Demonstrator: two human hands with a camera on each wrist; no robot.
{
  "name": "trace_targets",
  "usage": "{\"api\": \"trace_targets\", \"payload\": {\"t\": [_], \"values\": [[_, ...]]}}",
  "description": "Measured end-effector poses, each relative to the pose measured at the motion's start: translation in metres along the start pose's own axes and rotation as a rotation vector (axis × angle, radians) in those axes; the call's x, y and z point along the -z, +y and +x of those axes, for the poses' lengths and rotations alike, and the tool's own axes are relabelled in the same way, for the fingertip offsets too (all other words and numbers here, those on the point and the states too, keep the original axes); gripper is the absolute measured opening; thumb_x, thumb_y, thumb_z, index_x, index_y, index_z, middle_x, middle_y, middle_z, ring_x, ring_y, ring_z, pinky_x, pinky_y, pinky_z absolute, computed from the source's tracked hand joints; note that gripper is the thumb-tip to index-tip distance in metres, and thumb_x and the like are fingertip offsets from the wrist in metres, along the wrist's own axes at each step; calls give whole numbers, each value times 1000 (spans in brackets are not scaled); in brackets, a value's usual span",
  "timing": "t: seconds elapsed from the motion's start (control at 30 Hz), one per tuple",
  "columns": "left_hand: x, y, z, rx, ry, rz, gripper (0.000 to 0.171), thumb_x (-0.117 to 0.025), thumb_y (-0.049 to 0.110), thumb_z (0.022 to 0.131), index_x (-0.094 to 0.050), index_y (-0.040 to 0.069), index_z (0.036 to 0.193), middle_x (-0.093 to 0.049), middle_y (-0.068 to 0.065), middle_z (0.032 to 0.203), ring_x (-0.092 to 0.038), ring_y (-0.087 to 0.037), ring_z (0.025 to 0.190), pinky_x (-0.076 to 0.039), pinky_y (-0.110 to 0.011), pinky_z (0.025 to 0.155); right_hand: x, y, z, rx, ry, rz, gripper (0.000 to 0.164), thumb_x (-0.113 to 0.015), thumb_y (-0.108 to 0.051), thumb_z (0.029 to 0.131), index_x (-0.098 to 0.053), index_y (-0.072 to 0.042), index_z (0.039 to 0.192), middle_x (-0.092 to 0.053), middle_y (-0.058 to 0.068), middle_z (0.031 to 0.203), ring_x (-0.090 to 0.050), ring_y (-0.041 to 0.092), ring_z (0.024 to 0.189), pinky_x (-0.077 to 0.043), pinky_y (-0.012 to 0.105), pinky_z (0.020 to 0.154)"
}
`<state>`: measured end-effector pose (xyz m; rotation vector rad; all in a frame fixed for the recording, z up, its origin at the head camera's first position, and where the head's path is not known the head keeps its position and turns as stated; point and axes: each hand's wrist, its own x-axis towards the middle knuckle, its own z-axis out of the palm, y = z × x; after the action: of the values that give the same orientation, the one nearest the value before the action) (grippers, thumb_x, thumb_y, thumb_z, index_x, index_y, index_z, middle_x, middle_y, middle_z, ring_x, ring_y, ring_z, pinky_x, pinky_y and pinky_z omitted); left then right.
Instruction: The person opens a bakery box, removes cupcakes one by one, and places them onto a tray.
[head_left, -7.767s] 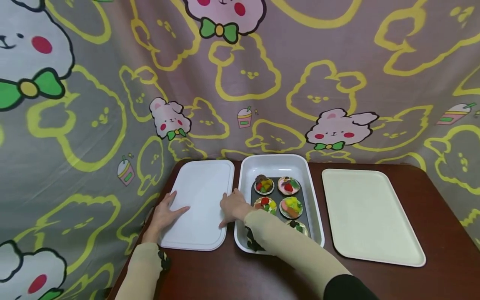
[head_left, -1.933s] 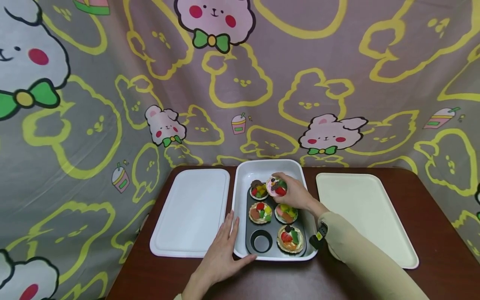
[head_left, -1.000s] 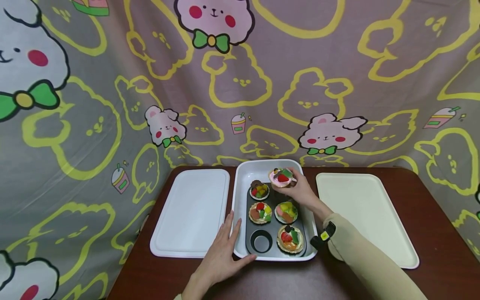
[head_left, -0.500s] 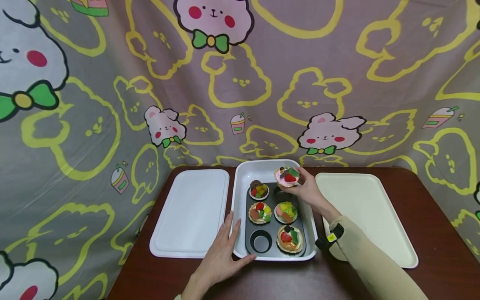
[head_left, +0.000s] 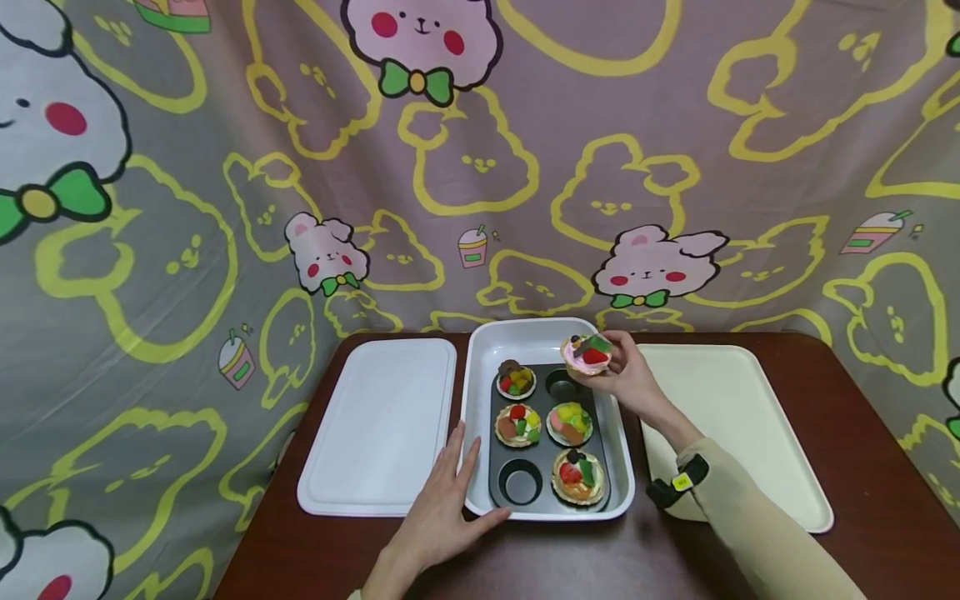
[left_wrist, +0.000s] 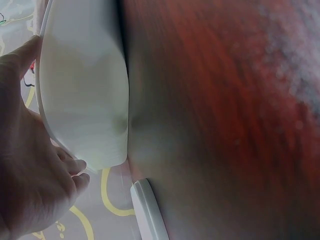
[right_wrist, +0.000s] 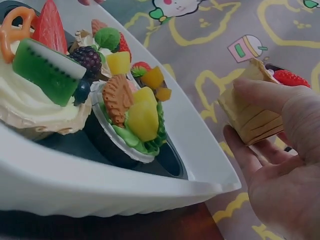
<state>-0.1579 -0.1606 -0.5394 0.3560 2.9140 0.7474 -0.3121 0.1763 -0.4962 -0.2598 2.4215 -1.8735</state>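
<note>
My right hand (head_left: 636, 379) holds a pink-cream fruit tart (head_left: 587, 356) between thumb and fingers, raised over the back right edge of the white bin (head_left: 626, 492). In the right wrist view the tart's pleated tan shell (right_wrist: 255, 107) shows, most of its topping turned away. Inside the bin lies a dark muffin pan (head_left: 545, 492). Its cups hold several tarts, among them one with kiwi and strawberry (head_left: 577, 477) and one with yellow fruit (head_left: 570, 423). The back right and front left cups are bare. My left hand (head_left: 442, 512) rests with extended fingers against the bin's front left rim.
To the left of the bin lies a white tray (head_left: 378, 425), and to its right a cream tray (head_left: 738, 433). All stand on a dark brown table (head_left: 555, 558). A patterned cloth (head_left: 517, 283) hangs close behind and at both sides.
The right hand lifted the pink-cream tart from the back right cup and carried it rightward. Earlier both hands were at the white tray; the left has since settled at the bin's rim.
</note>
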Motion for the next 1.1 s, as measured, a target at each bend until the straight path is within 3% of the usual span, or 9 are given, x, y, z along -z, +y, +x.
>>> {"api": "trace_targets", "payload": {"t": [0.1, 0.27, 0.43, 0.57, 0.8, 1.1], "values": [[0, 0, 0, 1, 2, 4, 115, -69, 81, 89, -27, 19, 176, 0, -5, 189, -22, -39, 172, -35, -67, 133, 5, 0, -4, 20, 7, -7, 79, -84, -4, 95, -35, 2, 157, -62, 32, 151, -67, 16, 120, -53, 6, 94], [0, 1, 0, 2, 2, 5, 114, -69, 81, 90, -26, 21, 177, 0, -5, 189, -22, -39, 171, -37, -68, 132, 14, 4, -9, 38, 8, 13, 77, -85, -1, 93, -38, 2, 153, -67, 26, 144, -66, -5, 107, -57, 9, 93], [0, 1, 0, 2, -2, 1, 113, -68, 82, 90, -26, 23, 177, 0, -5, 189, -21, -39, 172, -37, -67, 132, 25, 8, -14, 18, 25, 31, 78, -85, 2, 91, -37, 2, 152, -71, 16, 135, -67, -8, 103, -59, 11, 88], [0, 1, 0, 0, -2, 0, 114, -68, 82, 90, -26, 21, 177, 0, -6, 189, -22, -40, 171, -37, -68, 132, 32, 11, -18, -10, 51, 21, 80, -85, 1, 92, -36, 3, 155, -69, 15, 135, -64, -10, 103, -60, 11, 87], [0, 0, 0, -5, 3, -5, 113, -68, 81, 90, -26, 21, 177, -1, -7, 189, -23, -40, 171, -35, -67, 133, 47, 19, -23, -3, 112, 21, 81, -85, 3, 91, -35, 4, 155, -63, -19, 115, -63, -13, 102, -61, 11, 84], [0, -2, -1, -17, 15, 7, 115, -69, 82, 90, -26, 20, 177, -2, -7, 189, -26, -39, 170, -29, -63, 137, 74, 37, -30, 21, 218, 18, 77, -82, 12, 89, -35, 8, 150, -60, -35, 105, -62, -17, 98, -60, 8, 81]]}}
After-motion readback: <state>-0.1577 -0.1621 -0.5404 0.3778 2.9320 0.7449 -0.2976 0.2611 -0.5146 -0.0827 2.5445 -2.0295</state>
